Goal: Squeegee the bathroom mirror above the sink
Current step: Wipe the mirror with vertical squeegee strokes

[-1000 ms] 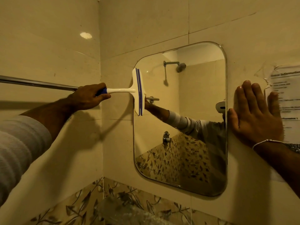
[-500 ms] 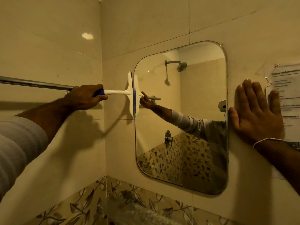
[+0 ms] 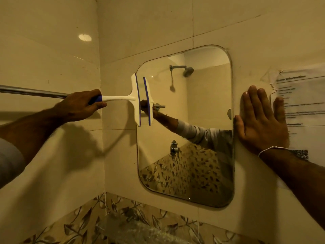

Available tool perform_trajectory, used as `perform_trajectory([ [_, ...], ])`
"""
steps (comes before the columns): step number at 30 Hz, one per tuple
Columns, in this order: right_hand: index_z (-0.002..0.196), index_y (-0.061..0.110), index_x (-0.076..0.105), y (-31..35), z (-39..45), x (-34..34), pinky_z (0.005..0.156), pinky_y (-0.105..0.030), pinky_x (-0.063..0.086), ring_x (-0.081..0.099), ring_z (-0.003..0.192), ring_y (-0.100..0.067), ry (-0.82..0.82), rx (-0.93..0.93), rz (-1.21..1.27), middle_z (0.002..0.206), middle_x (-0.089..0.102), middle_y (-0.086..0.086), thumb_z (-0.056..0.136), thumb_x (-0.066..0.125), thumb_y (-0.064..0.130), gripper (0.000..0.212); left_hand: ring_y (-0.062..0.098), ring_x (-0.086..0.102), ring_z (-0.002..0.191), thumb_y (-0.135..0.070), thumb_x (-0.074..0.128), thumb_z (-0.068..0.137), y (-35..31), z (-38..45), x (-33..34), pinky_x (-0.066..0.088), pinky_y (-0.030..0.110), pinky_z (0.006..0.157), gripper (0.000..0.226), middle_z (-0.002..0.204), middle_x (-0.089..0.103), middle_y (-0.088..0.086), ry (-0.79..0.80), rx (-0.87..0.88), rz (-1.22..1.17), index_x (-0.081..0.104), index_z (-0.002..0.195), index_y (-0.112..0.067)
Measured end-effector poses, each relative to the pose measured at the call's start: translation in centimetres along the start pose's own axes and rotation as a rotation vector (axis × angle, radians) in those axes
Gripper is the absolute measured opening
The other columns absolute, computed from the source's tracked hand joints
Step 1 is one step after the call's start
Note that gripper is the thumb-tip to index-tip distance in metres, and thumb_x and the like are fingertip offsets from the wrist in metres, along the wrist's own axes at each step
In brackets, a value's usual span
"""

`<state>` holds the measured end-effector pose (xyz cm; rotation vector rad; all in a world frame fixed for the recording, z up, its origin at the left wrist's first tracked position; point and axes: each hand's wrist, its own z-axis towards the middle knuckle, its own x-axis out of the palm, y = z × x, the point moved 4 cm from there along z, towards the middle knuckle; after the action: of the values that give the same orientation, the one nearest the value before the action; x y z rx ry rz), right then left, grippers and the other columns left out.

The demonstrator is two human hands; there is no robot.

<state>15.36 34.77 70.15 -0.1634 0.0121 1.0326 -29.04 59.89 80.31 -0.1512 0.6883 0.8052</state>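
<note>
The corner of the bathroom was lined with glossy cream wall tiles [image 3: 144, 29] over a band of leaf-patterned tiles [image 3: 84, 224] low down. On the right-hand wall hung the mirror [image 3: 202, 106], a tall glass with rounded corners, and the squeegee [image 3: 136, 99] stood at its upper left edge: a white head with a blue rubber strip, held upright, the blade at or touching the glass so that its reflection showed just beside it. Its white stem ran out level to the left into a blue grip, and the left hand [image 3: 80, 105] was wrapped around that grip, fingers [image 3: 98, 104] curled tight under it and the thumb over the top. The right hand [image 3: 260, 120] lay flat on the wall just beside the mirror's right edge, its fingers [image 3: 253, 99] straight, pointing up and held close together, grasping nothing, with a thin white band at the wrist. Its little finger overlapped the edge of a printed notice [image 3: 302, 103] stuck to the tiles under clear tape, the wording too blurred to read. Behind the left hand a chrome rail [image 3: 31, 91] ran along the left wall. The glass reflected a shower head, a mixer valve and the person's grey sleeve.
</note>
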Motion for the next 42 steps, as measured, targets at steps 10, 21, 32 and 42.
perform_trajectory([
  [10, 0.165, 0.01, 0.011, -0.2, -0.1, 0.3, 0.128, -0.056, 0.004, 0.003, 0.161, -0.027, 0.017, 0.003, -0.037, 0.174, 0.004, -0.011, 0.104, 0.021, 0.048, 0.073, 0.019, 0.052, 0.06, -0.065, 0.038, 0.084, -11.8, 0.7, 1.4, 0.044, 0.028, 0.053, 0.049, 0.074, 0.053, 0.0, -0.073, 0.235, -0.288, 0.049, 0.102, -0.02],
  [21, 0.166, 0.01, 0.01, -0.2, -0.1, 0.2, 0.128, -0.052, 0.0, 0.003, 0.161, -0.028, 0.012, -0.009, -0.067, 0.174, 0.004, -0.011, 0.105, 0.022, 0.047, 0.072, 0.01, 0.055, 0.069, -0.061, 0.041, 0.087, -21.7, 1.6, 5.1, 0.045, 0.02, 0.059, 0.05, 0.085, 0.056, -0.004, -0.122, 0.397, -0.43, 0.052, 0.109, -0.017],
  [32, 0.165, 0.009, 0.012, -0.3, 0.0, 0.4, 0.128, -0.05, -0.003, 0.004, 0.161, -0.028, 0.013, -0.007, -0.075, 0.174, 0.005, -0.011, 0.106, 0.022, 0.045, 0.07, 0.016, 0.057, 0.071, -0.062, 0.041, 0.087, -23.4, 2.0, 7.8, 0.049, 0.027, 0.063, 0.049, 0.087, 0.058, -0.004, -0.162, 0.427, -0.357, 0.053, 0.109, -0.021],
  [42, 0.166, 0.01, 0.008, -0.3, -0.1, 0.2, 0.128, -0.052, -0.001, 0.001, 0.161, -0.027, 0.027, -0.005, -0.06, 0.174, 0.002, -0.011, 0.106, 0.023, 0.044, 0.07, 0.014, 0.056, 0.074, -0.056, 0.048, 0.088, -21.7, 1.5, 8.8, 0.055, 0.031, 0.067, 0.042, 0.088, 0.054, -0.007, -0.112, 0.411, -0.434, 0.052, 0.112, -0.021],
])
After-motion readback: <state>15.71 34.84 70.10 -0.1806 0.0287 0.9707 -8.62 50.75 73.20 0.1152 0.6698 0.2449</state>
